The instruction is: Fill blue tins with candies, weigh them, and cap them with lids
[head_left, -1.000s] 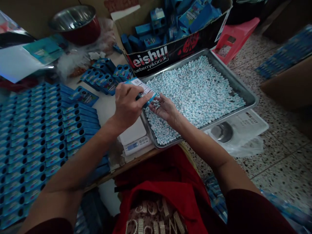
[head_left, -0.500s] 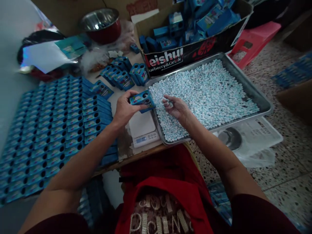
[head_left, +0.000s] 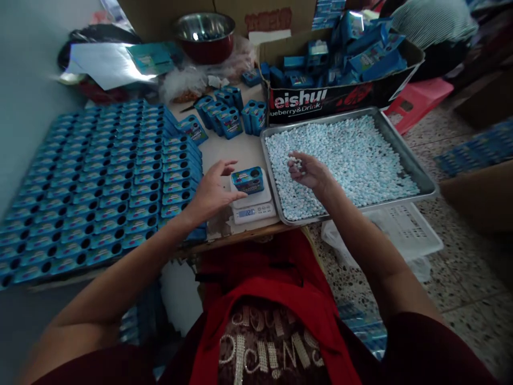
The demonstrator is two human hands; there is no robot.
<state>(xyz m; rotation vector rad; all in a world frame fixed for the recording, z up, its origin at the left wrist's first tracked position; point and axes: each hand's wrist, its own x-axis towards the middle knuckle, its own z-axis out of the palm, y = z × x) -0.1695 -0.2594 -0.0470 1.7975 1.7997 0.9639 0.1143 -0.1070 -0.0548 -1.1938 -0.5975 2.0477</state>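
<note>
A small blue candy box (head_left: pixel 249 181) with a dark round hole in its top stands on the white digital scale (head_left: pixel 254 212), whose display is lit. Just left of the box is my left hand (head_left: pixel 214 190), thumb and fingers spread apart around its near side, not gripping it. My right hand (head_left: pixel 306 170) hovers over the metal tray (head_left: pixel 280 211), palm up, fingers curled round several small white candies (head_left: pixel 295 161). Pale blue and white candies (head_left: pixel 340 155) cover most of the tray.
Rows of blue boxes (head_left: pixel 92 182) fill the table's left side. More boxes (head_left: pixel 228 115) stand behind the scale. At the back are a carton (head_left: pixel 304 101) of blue boxes and a red metal bowl (head_left: pixel 206 40). A pink stool (head_left: pixel 420 101) stands beyond the tray.
My left hand has set the blue box down on the scale and let go of it. My right hand stays over the tray with candies in it. The view has shifted.
</note>
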